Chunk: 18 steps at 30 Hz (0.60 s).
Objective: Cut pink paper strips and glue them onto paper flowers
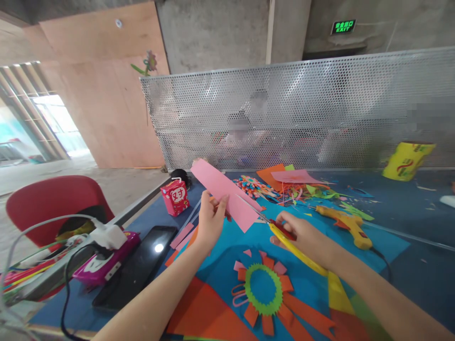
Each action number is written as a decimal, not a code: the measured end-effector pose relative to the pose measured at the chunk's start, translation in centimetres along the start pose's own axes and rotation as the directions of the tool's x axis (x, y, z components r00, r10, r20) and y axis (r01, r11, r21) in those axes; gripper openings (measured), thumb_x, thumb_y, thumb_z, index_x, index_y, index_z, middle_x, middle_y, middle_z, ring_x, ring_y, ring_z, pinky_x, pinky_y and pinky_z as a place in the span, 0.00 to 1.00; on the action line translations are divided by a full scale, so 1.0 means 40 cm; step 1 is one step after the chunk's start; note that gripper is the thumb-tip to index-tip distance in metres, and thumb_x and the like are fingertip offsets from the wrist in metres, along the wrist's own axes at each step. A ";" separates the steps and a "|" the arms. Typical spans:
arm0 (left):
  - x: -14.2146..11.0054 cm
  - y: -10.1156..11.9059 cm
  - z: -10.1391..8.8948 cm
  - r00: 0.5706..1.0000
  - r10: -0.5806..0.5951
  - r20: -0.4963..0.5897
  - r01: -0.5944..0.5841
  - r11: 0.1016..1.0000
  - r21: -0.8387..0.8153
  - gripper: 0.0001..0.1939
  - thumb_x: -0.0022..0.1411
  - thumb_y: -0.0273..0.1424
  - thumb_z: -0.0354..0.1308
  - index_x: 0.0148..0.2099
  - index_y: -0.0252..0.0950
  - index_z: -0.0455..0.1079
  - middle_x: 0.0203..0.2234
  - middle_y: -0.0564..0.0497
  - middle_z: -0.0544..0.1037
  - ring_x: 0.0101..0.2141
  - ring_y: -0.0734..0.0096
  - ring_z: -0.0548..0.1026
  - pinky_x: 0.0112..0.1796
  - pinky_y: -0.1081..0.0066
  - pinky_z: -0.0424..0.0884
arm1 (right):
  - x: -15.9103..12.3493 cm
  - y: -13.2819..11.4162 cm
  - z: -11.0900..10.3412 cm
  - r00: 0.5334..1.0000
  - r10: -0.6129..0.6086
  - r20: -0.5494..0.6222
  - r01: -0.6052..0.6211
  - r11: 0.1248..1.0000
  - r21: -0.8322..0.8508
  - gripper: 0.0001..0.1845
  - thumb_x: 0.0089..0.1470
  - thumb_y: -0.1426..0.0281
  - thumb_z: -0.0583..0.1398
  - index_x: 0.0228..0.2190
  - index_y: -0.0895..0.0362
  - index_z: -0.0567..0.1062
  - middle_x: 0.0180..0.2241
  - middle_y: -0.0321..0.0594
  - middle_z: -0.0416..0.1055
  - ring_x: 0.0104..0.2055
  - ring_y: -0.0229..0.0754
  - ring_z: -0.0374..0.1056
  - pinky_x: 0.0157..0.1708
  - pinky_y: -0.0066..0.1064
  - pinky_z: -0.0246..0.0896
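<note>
My left hand [211,218] is closed on a strip of pink paper [222,187], pinching it between thumb and fingers above the table. My right hand [302,234] grips scissors [279,229] with red and yellow handles. Their metal blades lie along the strip's right part; whether they are closed on it I cannot tell. Below the hands, a paper flower [265,289] with a green toothed ring and orange and pink tabs lies on blue paper [220,260]. Two small paper loops stick out at its left.
On the right lies a yellow glue gun [346,222] with its cable. Paper scraps [309,189] are heaped at the back. A red drink carton [175,196], a black phone [137,265] and a purple power strip [106,260] stand left. A perforated metal screen [302,118] borders the table.
</note>
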<state>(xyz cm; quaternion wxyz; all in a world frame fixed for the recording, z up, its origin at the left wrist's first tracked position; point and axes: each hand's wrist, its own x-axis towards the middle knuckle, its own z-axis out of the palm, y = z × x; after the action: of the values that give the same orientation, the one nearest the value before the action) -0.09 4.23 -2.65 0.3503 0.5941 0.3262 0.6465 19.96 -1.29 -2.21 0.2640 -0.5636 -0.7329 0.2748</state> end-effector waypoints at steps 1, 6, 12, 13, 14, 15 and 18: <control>-0.001 0.001 0.001 1.000 -0.003 0.008 0.003 1.000 0.004 0.08 0.57 0.32 0.51 0.35 0.39 0.53 0.17 0.61 0.66 0.15 0.78 0.67 0.15 0.77 0.65 | -0.001 0.001 0.000 1.000 -0.008 0.002 0.008 1.000 0.004 0.18 0.43 0.54 0.57 0.27 0.54 0.59 0.17 0.27 0.56 0.20 0.33 0.49 0.19 0.24 0.45; -0.005 0.003 0.003 1.000 -0.009 0.022 0.008 1.000 0.014 0.08 0.57 0.32 0.50 0.35 0.39 0.52 0.18 0.61 0.66 0.15 0.78 0.67 0.15 0.77 0.65 | -0.003 -0.001 -0.001 1.000 -0.009 0.004 0.009 0.999 0.031 0.17 0.43 0.55 0.57 0.27 0.54 0.60 0.18 0.27 0.57 0.20 0.33 0.50 0.19 0.24 0.45; -0.003 -0.001 0.000 1.000 -0.013 0.015 0.013 1.000 0.020 0.08 0.57 0.33 0.51 0.35 0.38 0.52 0.17 0.61 0.66 0.15 0.78 0.67 0.15 0.78 0.64 | 0.002 -0.008 -0.001 1.000 0.028 -0.010 -0.028 1.000 0.012 0.19 0.40 0.54 0.58 0.24 0.54 0.58 0.14 0.25 0.54 0.18 0.32 0.48 0.17 0.24 0.41; -0.003 -0.001 0.000 1.000 -0.014 0.013 0.014 1.000 0.020 0.09 0.57 0.33 0.51 0.35 0.38 0.52 0.18 0.61 0.66 0.15 0.78 0.68 0.15 0.78 0.64 | 0.002 -0.008 -0.001 1.000 0.029 -0.009 -0.029 1.000 0.009 0.19 0.41 0.54 0.58 0.24 0.54 0.58 0.14 0.25 0.54 0.18 0.32 0.48 0.17 0.24 0.41; -0.003 -0.001 0.000 1.000 -0.014 0.010 0.014 1.000 0.019 0.09 0.57 0.33 0.51 0.35 0.38 0.52 0.18 0.61 0.66 0.15 0.78 0.68 0.15 0.78 0.64 | 0.002 -0.007 -0.001 1.000 0.027 -0.006 -0.027 1.000 0.008 0.19 0.41 0.54 0.58 0.25 0.54 0.58 0.14 0.25 0.54 0.18 0.32 0.47 0.17 0.24 0.41; -0.003 0.000 0.001 1.000 -0.014 0.009 0.014 1.000 0.017 0.09 0.57 0.33 0.51 0.35 0.39 0.52 0.17 0.61 0.66 0.15 0.78 0.67 0.15 0.78 0.65 | 0.002 -0.006 -0.001 1.000 0.025 -0.005 -0.025 1.000 0.007 0.19 0.41 0.54 0.58 0.25 0.54 0.58 0.15 0.25 0.54 0.18 0.32 0.47 0.17 0.24 0.42; -0.006 0.005 0.006 0.999 -0.025 0.021 0.025 1.000 0.004 0.09 0.56 0.32 0.51 0.36 0.38 0.53 0.17 0.61 0.66 0.15 0.78 0.67 0.15 0.78 0.65 | 0.001 -0.002 0.001 1.000 0.003 -0.011 -0.003 1.000 0.010 0.18 0.42 0.55 0.58 0.26 0.54 0.59 0.17 0.26 0.56 0.19 0.32 0.48 0.18 0.24 0.44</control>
<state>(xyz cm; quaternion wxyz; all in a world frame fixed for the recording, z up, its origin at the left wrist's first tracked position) 0.16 3.92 -2.59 0.3606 0.5974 0.3313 0.6350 19.87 -1.28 -2.16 0.2703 -0.5650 -0.7292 0.2757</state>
